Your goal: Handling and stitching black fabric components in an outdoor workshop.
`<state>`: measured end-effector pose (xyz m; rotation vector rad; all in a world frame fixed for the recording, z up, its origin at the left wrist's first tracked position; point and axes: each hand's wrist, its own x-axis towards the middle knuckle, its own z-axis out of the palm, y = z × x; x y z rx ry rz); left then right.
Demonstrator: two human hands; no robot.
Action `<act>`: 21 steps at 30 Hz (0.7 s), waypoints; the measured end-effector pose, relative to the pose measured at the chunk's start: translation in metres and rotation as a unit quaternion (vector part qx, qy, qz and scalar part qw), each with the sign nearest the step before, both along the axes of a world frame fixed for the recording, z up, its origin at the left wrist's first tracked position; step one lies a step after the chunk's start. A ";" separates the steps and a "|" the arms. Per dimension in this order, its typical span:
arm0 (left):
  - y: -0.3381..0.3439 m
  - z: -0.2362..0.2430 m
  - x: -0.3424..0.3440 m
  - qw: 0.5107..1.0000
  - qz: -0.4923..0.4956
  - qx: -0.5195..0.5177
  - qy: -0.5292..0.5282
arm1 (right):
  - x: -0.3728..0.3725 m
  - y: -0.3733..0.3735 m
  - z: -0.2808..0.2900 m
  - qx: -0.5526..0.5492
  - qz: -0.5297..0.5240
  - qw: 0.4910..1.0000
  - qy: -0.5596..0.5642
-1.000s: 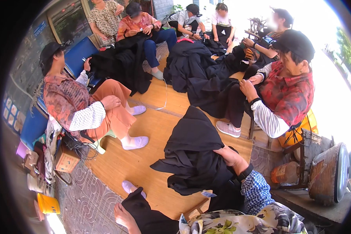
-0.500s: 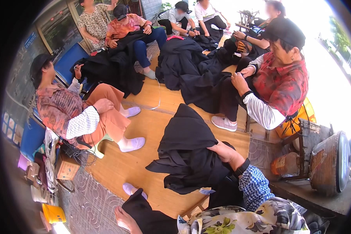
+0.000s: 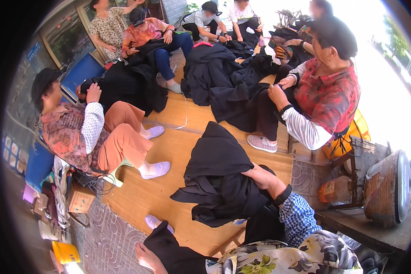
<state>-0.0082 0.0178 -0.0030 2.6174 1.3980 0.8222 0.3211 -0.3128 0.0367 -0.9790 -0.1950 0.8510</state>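
Observation:
A large piece of black cloth [image 3: 221, 169] lies bunched in folds in front of me. My right hand [image 3: 262, 179] is closed on it at its right side, the fingers tucked under a fold and hidden. Near the lower edge, my left hand [image 3: 150, 256] grips the edge of another stretch of black cloth [image 3: 173, 249]. Whether both stretches are one piece I cannot tell. A blue-checked sleeve [image 3: 299, 217] covers my right forearm, and a dark band sits at that wrist.
Several people sit around tan boards [image 3: 169, 137] with black cloth on their laps. A heap of black cloth [image 3: 210, 73] lies at the far middle. To my right are a round wooden-sided drum [image 3: 381, 192] and a plastic jug [image 3: 334, 189]. A yellow bucket [image 3: 65, 251] stands lower left.
The person at the left has raised a hand and leans toward the black cloth. The person in red at the right has turned their head away. Both my hands have stayed nearly still.

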 end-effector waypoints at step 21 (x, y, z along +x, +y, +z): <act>-0.068 0.044 0.027 0.997 0.024 0.036 0.065 | 0.010 -0.030 -0.020 -0.016 0.020 0.999 0.032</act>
